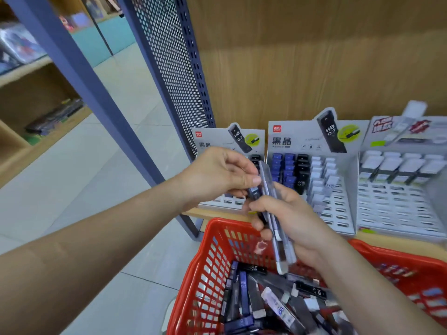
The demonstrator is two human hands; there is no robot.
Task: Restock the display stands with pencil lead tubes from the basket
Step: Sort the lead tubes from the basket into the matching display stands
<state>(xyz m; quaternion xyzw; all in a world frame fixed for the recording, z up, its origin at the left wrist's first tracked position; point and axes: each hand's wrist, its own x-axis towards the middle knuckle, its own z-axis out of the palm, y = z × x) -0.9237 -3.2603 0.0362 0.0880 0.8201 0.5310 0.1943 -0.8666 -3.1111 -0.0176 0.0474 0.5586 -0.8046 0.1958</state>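
Observation:
My right hand [292, 221] grips a small bundle of pencil lead tubes [278, 228], pale and clear, held upright over the red basket [212, 257]. My left hand [222, 175] pinches the top of a dark blue tube [254, 192] at the bundle's upper end. The basket below holds several loose black, blue and clear tubes [244, 293]. Three grey display stands sit on the wooden shelf behind: a left stand [212, 141] partly hidden by my left hand, a middle stand [309, 170] with blue, black and white tubes, and a right stand [399, 189] with white tubes.
A blue perforated metal panel [169, 76] and its slanted post [79, 81] stand left of the stands. A wooden back wall [314, 56] rises behind the shelf. Pale floor tiles [101, 165] and another shelf unit [36, 112] lie to the left.

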